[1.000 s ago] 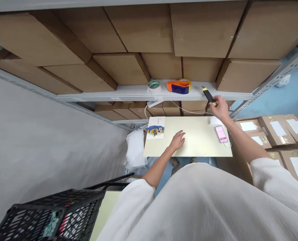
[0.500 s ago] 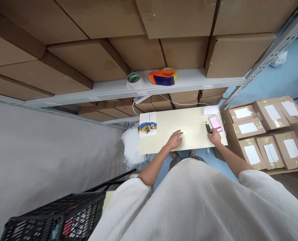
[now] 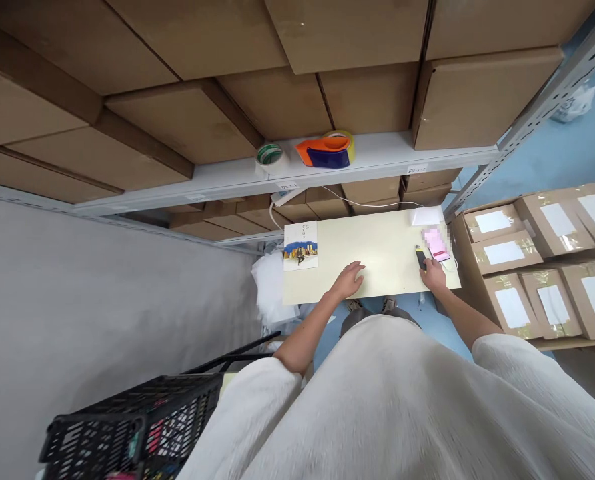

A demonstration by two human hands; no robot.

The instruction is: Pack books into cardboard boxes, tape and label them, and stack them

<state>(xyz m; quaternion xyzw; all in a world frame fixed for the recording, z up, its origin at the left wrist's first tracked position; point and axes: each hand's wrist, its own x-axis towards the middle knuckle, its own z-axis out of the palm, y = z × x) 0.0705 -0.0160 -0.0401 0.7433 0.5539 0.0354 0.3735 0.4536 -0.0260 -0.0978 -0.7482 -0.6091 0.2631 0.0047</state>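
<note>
My right hand (image 3: 433, 275) is at the right end of the cream tabletop (image 3: 367, 243), its fingers closed on a black and yellow box cutter (image 3: 420, 258). Just beyond that hand lies a phone (image 3: 437, 247) with a pink screen. Near the tabletop's front edge is my left hand (image 3: 348, 280), fingers apart and slightly bent, with nothing in it. A booklet (image 3: 300, 247) with a city skyline printed on it lies flat at the left end, apart from my left hand.
A shelf (image 3: 377, 157) with cardboard boxes (image 3: 482, 100) crosses above the table, holding a tape roll (image 3: 270, 157) and an orange tape dispenser (image 3: 326, 152). Labelled cartons (image 3: 510, 307) stand right. A black crate (image 3: 127, 427) is lower left, white plastic bags (image 3: 271, 287) beside the table.
The view has shifted slightly, so the table and shelf sit a little differently in frame. My right hand still grips the box cutter; my left hand stays open over the table.
</note>
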